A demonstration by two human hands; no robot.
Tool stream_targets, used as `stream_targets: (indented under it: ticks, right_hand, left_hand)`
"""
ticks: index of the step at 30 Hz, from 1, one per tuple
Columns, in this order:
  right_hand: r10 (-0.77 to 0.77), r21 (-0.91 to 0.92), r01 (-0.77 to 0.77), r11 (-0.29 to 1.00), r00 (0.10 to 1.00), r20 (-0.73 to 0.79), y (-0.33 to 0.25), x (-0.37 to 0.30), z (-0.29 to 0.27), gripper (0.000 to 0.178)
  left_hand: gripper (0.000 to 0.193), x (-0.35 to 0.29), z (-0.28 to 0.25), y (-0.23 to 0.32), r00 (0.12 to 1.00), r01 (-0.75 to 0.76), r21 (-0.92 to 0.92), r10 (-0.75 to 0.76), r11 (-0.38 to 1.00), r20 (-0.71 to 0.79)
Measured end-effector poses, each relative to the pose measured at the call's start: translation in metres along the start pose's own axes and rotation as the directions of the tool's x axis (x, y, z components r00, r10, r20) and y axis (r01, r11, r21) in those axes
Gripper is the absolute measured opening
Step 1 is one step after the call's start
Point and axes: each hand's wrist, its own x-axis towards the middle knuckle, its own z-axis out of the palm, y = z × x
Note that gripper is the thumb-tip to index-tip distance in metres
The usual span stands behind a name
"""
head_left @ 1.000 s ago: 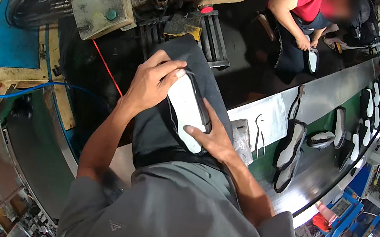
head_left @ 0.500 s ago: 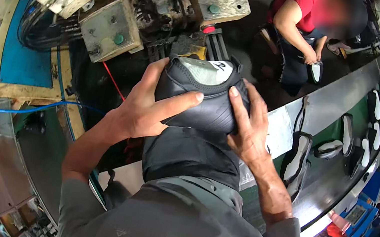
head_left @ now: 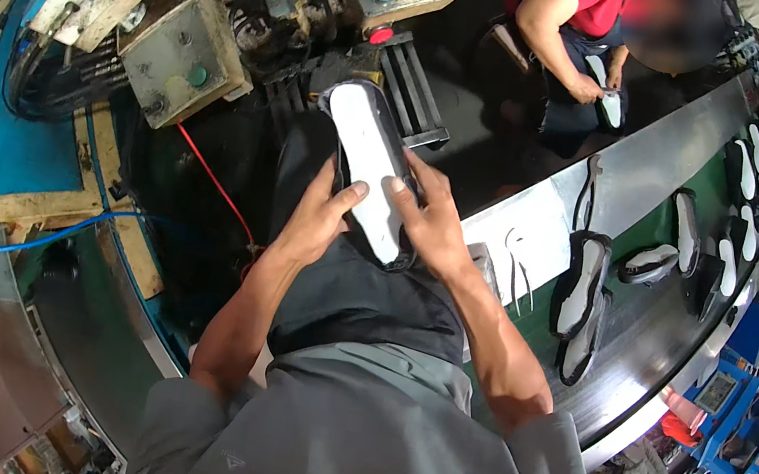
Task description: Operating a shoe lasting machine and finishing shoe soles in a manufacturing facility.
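Note:
A black shoe upper [head_left: 363, 145] is over my lap, its underside turned up to show a long white insole board edged by the dark material. My left hand [head_left: 316, 216] grips its near left side, thumb pressed on the white surface. On the opposite side my right hand [head_left: 432, 224] wraps the edge, with its thumb also on the board. The toe and heel ends both extend past my fingers. My fingertips underneath are hidden.
Ahead stands a worn machine with grey control boxes [head_left: 186, 51] and a red button [head_left: 380, 35]. At right, several shoe uppers [head_left: 584, 288] lie along a green-and-metal conveyor [head_left: 629, 347], near curved tweezer-like tools [head_left: 520, 267]. Beyond it, a person in red [head_left: 567, 26] handles another shoe.
The upper has been turned over, from its opening and dark side showing to its white underside facing up. Both hands have moved closer together around it.

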Motion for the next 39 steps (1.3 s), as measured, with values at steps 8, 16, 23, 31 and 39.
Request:
stream_targets:
  ticks: [8, 16, 23, 31, 39]
  right_hand:
    - [-0.171, -0.716, 0.327, 0.616, 0.943, 0.284, -0.005, -0.044, 0.002, 0.098]
    - [-0.283, -0.725, 0.381, 0.574, 0.923, 0.260, 0.010, -0.054, 0.007, 0.085]
    - [-0.268, -0.696, 0.379, 0.611, 0.925, 0.268, 0.008, -0.049, 0.010, 0.074]
    - [-0.300, -0.642, 0.425, 0.638, 0.905, 0.301, 0.007, -0.045, 0.011, 0.070]
    - [-0.272, -0.632, 0.345, 0.694, 0.938, 0.214, -0.030, -0.036, -0.017, 0.066]
  left_hand:
    - [0.074, -0.005, -0.010, 0.003, 0.933, 0.359, -0.332, -0.325, 0.872, 0.153]
    - [0.045, 0.109, -0.042, -0.001, 0.959, -0.057, 0.289, 0.133, 0.956, -0.249]
    - [0.031, 0.116, -0.052, -0.027, 0.875, -0.199, 0.437, 0.360, 0.877, -0.323]
    - [0.030, 0.097, -0.044, -0.028, 0.775, -0.249, 0.541, 0.500, 0.804, -0.387]
    - [0.041, 0.110, -0.124, 0.049, 0.926, -0.163, 0.390, 0.277, 0.906, -0.257]
